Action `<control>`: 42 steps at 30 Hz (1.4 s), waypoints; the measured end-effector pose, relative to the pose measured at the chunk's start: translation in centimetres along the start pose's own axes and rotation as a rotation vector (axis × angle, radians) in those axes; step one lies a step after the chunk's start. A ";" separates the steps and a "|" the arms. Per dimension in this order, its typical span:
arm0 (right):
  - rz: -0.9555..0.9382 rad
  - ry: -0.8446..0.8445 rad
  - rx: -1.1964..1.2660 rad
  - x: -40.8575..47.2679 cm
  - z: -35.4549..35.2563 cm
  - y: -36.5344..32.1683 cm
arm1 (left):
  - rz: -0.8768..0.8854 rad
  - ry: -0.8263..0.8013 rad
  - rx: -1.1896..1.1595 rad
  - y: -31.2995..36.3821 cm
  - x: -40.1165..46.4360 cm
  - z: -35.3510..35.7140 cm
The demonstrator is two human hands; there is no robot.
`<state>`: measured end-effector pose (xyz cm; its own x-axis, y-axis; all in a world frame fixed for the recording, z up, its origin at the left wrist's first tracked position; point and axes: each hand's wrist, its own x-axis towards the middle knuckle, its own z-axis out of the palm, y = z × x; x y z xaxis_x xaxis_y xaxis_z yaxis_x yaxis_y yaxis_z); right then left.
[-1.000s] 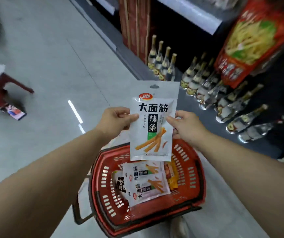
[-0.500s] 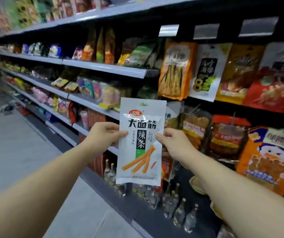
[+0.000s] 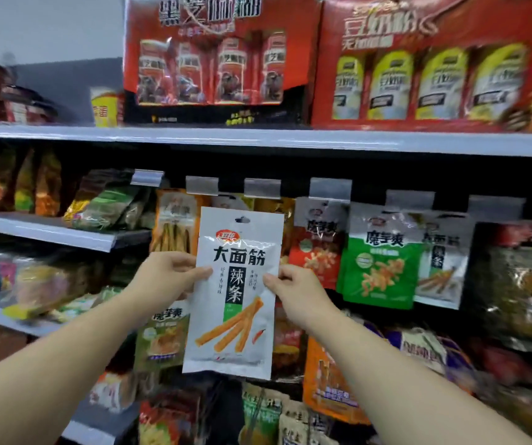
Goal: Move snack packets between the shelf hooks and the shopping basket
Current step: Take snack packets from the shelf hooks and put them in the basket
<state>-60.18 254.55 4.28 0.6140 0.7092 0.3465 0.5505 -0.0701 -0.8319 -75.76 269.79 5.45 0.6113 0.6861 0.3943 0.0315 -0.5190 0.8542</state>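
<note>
A white snack packet (image 3: 234, 293) hung upright in mid-air — black Chinese lettering, a red logo, a green stripe and orange sticks printed on its front. Its hang hole sat at the top, in front of the hanging packets (image 3: 377, 258) on the shelf hooks — not yet hooked.

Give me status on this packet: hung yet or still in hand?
Done: the white snack packet is raised to the row of hanging packets, its hang hole just below the price-tag holders. In hand: left hand and right hand pinch its side edges. Left: threading the hole onto a hook; no hook tip is visible.
</note>
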 end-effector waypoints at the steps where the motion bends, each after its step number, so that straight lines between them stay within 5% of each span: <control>1: 0.020 0.033 -0.009 0.1 -1.8 0.9 | 0.010 -0.037 -0.016 0.8 0.7 2.1; 11: 0.214 0.401 0.090 -3.0 -21.2 9.6 | 0.133 -0.402 -0.108 8.9 6.3 26.0; 18: 0.268 0.618 0.041 -3.7 -30.4 14.4 | 0.137 -0.464 -0.100 13.6 6.8 37.1; 35: 0.086 0.719 -0.045 -0.8 -35.0 13.4 | 0.320 -0.333 -0.280 17.4 9.4 40.3; 42: 0.120 0.712 -0.012 0.4 -36.0 13.5 | 0.204 -0.313 -0.364 18.1 10.6 41.3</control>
<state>-32.16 228.61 8.75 0.8879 0.0676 0.4550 0.4600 -0.1298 -0.8784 -36.07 246.67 11.09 0.7850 0.3755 0.4927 -0.3560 -0.3775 0.8548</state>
